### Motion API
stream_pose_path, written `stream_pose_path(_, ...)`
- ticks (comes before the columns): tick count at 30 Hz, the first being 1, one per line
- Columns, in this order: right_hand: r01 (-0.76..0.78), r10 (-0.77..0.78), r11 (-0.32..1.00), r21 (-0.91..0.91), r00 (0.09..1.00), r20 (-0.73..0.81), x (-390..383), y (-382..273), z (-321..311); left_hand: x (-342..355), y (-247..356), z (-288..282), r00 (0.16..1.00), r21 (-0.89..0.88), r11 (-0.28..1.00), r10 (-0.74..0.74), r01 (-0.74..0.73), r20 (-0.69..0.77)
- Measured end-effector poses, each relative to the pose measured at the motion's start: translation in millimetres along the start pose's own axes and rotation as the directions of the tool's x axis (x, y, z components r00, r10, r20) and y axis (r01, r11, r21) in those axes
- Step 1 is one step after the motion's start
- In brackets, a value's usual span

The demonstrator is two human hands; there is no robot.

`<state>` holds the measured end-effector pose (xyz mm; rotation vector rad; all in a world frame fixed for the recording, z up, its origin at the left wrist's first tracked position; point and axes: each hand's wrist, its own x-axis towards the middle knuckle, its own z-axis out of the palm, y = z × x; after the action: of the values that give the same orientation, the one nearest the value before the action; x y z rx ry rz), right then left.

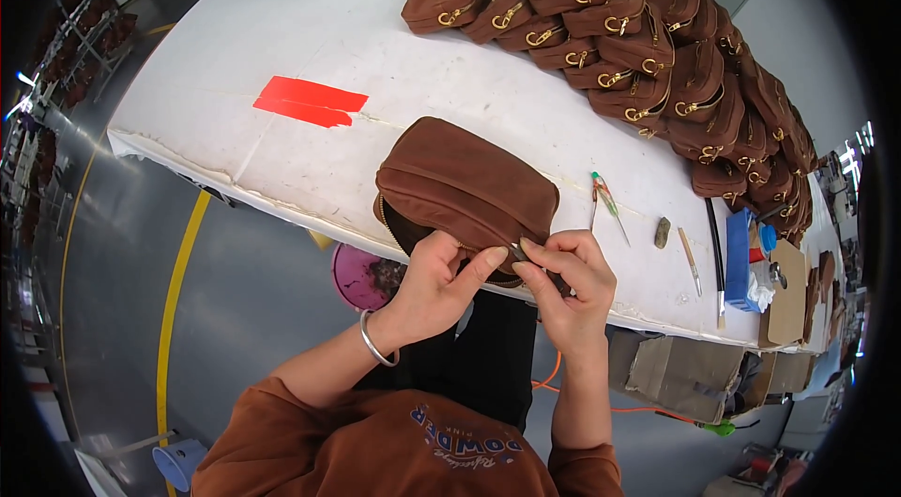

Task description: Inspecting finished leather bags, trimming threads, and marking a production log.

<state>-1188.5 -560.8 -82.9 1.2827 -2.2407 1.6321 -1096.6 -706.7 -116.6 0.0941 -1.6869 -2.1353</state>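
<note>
A brown zippered pouch [469,173] lies at the front edge of the white table [216,112], its zipper open toward me. My left hand [441,276] is closed on the pouch's lower edge, with some fingers inside the opening and the thumb pressed outside near the seam. My right hand [568,281] pinches a small dark tool with a pale tip [519,253], too small to name exactly, against the pouch just right of my left thumb.
Several brown pouches [615,14] are piled behind. Red sheets [308,93], green-handled scissors [605,197], brushes [694,267], a small stone-like lump [661,232] and a blue bin [740,262] share the tabletop. A pink bucket [349,274] and cardboard boxes [657,366] sit below.
</note>
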Motion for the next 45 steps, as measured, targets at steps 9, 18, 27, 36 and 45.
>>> stream_pose_path(9, 0.039, -0.039, 0.997, -0.066, 0.999, 0.01, 2, -3, -3, 1, -5, 1, 0.999, 0.089, 0.995, 0.041, -0.038, -0.032)
stream_pose_path(18, 0.002, -0.001, 1.0, -0.018, 0.999, 0.047, 0, -1, -6, 0, -4, 0, 0.996, 0.19, 0.979, 0.081, -0.074, -0.031)
stream_pose_path(27, -0.041, 0.04, 0.999, 0.014, 0.998, 0.046, -3, -4, -4, -3, -8, 0, 0.992, 0.206, 0.972, 0.125, -0.115, -0.034)
stream_pose_path(36, -0.119, 0.116, 0.946, 0.301, 0.993, 0.028, -11, 10, -2, -3, -10, -1, 0.987, 0.268, 0.952, 0.159, -0.146, -0.027)
stream_pose_path(45, -0.186, 0.205, 0.963, 0.194, 0.975, -0.085, -9, -2, 9, -1, -3, 3, 0.995, 0.174, 0.981, 0.093, -0.085, -0.041)
